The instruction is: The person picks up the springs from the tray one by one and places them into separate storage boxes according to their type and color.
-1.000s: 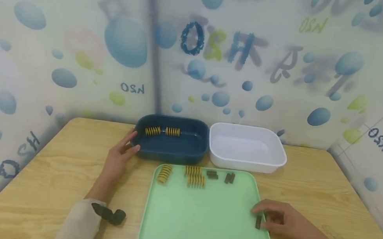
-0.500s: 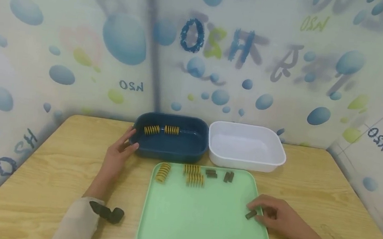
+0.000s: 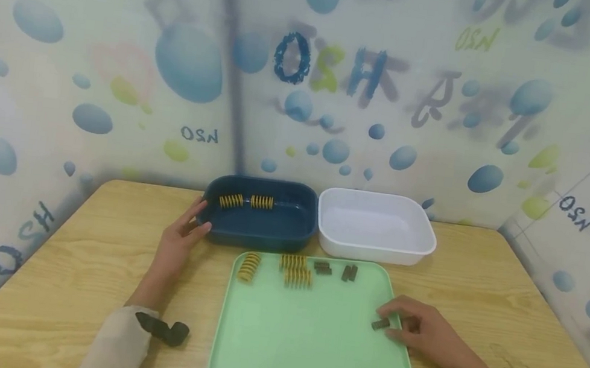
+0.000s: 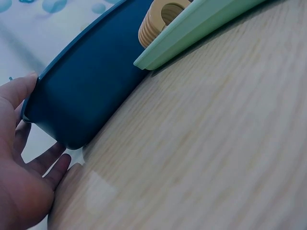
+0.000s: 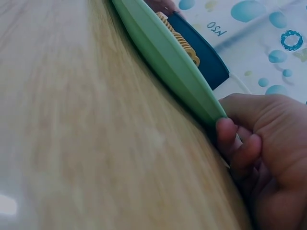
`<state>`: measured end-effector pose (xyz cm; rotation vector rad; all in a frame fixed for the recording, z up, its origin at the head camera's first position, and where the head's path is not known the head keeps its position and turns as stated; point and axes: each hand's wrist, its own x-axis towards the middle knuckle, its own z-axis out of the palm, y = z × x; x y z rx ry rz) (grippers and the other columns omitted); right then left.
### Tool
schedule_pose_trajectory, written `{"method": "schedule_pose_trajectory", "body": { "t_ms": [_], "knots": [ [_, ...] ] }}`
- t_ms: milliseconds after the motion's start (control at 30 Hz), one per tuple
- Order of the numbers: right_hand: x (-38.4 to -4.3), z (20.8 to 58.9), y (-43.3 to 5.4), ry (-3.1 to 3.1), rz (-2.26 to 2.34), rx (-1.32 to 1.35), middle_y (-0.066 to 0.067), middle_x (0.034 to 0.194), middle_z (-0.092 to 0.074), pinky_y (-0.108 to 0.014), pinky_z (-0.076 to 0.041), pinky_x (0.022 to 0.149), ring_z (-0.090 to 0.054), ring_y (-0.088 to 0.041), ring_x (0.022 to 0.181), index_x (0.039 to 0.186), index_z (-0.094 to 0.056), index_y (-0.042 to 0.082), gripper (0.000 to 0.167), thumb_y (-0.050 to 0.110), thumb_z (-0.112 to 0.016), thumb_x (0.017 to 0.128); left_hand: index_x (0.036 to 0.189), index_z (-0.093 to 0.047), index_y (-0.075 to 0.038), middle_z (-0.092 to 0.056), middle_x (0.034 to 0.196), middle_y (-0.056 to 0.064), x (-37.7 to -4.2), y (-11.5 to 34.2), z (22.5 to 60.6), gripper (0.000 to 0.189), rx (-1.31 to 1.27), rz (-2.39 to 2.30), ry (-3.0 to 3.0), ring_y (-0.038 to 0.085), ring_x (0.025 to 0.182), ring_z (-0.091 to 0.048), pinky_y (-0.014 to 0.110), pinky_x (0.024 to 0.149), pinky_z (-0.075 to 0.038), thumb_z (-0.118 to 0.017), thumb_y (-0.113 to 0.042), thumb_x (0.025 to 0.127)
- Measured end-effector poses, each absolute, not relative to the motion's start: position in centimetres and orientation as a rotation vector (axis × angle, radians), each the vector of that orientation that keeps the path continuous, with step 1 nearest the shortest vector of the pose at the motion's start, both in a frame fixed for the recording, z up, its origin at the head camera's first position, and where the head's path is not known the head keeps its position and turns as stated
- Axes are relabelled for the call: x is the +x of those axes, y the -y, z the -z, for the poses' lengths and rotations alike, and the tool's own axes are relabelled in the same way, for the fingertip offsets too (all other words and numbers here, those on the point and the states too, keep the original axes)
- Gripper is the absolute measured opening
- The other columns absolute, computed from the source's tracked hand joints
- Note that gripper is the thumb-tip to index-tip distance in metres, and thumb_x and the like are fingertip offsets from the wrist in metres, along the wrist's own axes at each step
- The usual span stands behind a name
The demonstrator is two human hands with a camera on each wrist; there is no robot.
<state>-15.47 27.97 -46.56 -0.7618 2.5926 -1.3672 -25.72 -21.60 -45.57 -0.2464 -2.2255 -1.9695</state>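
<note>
My left hand (image 3: pixel 175 246) rests at the left front corner of a dark blue bin (image 3: pixel 261 241), its fairly straight fingers and thumb touching the outside and rim. Two yellow coil springs (image 3: pixel 262 203) lie inside that bin. At the right edge of a green tray (image 3: pixel 309 343), my right hand (image 3: pixel 428 333) pinches a small dark spring (image 3: pixel 380 324) with thumb and index finger, low over the tray. The tray rim hides this spring in the right wrist view. Along the tray's back lie large yellow springs (image 3: pixel 297 278), a leaning yellow spring (image 3: pixel 248 267) and small dark springs (image 3: pixel 350 273).
A white bin (image 3: pixel 374 254) stands right of the blue one, behind the tray. Patterned walls (image 3: pixel 301 130) close in the wooden table (image 3: pixel 475 277) at the back and sides. A black strap (image 3: pixel 163 329) circles the left wrist.
The small dark spring has turned from upright in view to nearly crosswise, shifting left and slightly back with my right hand. The left hand keeps its place on the blue bin.
</note>
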Motion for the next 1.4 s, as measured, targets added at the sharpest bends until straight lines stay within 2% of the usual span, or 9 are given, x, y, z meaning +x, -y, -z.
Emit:
{"method": "schedule_pose_trajectory", "body": {
  "t_ms": [100,300,633,1067,1200,1267,1400],
  "knots": [
    [-15.8,46.4,-27.7,-2.603,1.339,-0.764,0.004,0.103,-0.066,-0.026,-0.047,0.048,-0.051,-0.007,0.057,0.111,-0.066,0.022,0.025,0.021,-0.071,0.087,0.147,-0.039,-0.012,-0.022,0.157,-0.002,-25.6,21.7,45.6,0.055,-0.239,1.969,2.225,0.033,0.135,-0.031,0.010,0.092,-0.038,-0.059,-0.019,0.097],
    [-16.9,45.9,-27.4,-2.539,1.301,-0.776,0.003,0.100,-0.067,-0.028,-0.048,0.043,-0.052,-0.008,0.053,0.104,-0.067,0.022,0.018,0.024,-0.071,0.087,0.147,-0.038,-0.012,-0.020,0.158,-0.002,-25.7,21.9,45.6,0.056,-0.217,1.997,2.213,0.034,0.136,-0.030,0.011,0.092,-0.039,-0.059,-0.017,0.096],
    [-18.0,45.2,-27.2,-2.478,1.245,-0.750,0.001,0.094,-0.066,-0.029,-0.047,0.039,-0.049,-0.005,0.045,0.102,-0.069,0.022,0.017,0.027,-0.072,0.087,0.147,-0.039,-0.010,-0.023,0.157,-0.002,-26.4,22.2,45.0,0.056,-0.252,1.956,2.222,0.033,0.134,-0.033,0.010,0.092,-0.038,-0.060,-0.021,0.096],
    [-17.4,45.8,-27.8,-2.486,1.310,-0.776,0.000,0.102,-0.067,-0.027,-0.044,0.036,-0.047,-0.003,0.046,0.104,-0.071,0.018,0.017,0.021,-0.071,0.087,0.146,-0.040,-0.010,-0.023,0.157,-0.004,-26.1,21.5,45.0,0.054,-0.244,1.997,2.205,0.033,0.134,-0.033,0.013,0.092,-0.040,-0.059,-0.015,0.096],
    [-17.3,46.0,-27.9,-2.453,1.350,-0.766,-0.003,0.103,-0.067,-0.026,-0.044,0.035,-0.047,-0.003,0.045,0.105,-0.071,0.015,0.017,0.017,-0.070,0.087,0.146,-0.038,-0.005,-0.021,0.157,0.001,-25.8,21.4,44.8,0.054,-0.238,2.018,2.200,0.035,0.135,-0.031,0.011,0.090,-0.040,-0.058,-0.011,0.096],
    [-17.3,46.0,-27.9,-2.470,1.349,-0.800,-0.002,0.103,-0.067,-0.025,-0.046,0.039,-0.050,-0.003,0.051,0.104,-0.071,0.016,0.017,0.017,-0.071,0.087,0.146,-0.038,-0.004,-0.021,0.157,0.001,-25.8,21.5,44.8,0.054,-0.232,2.020,2.204,0.035,0.135,-0.031,0.011,0.090,-0.040,-0.058,-0.010,0.096],
    [-17.3,45.9,-27.9,-2.514,1.348,-0.928,0.001,0.101,-0.068,-0.025,-0.051,0.060,-0.059,-0.010,0.075,0.104,-0.072,0.018,0.017,0.016,-0.071,0.087,0.146,-0.039,-0.008,-0.022,0.157,-0.002,-25.6,21.5,45.1,0.054,-0.215,2.009,2.226,0.034,0.134,-0.033,0.013,0.092,-0.040,-0.059,-0.014,0.096]
  ]
}}
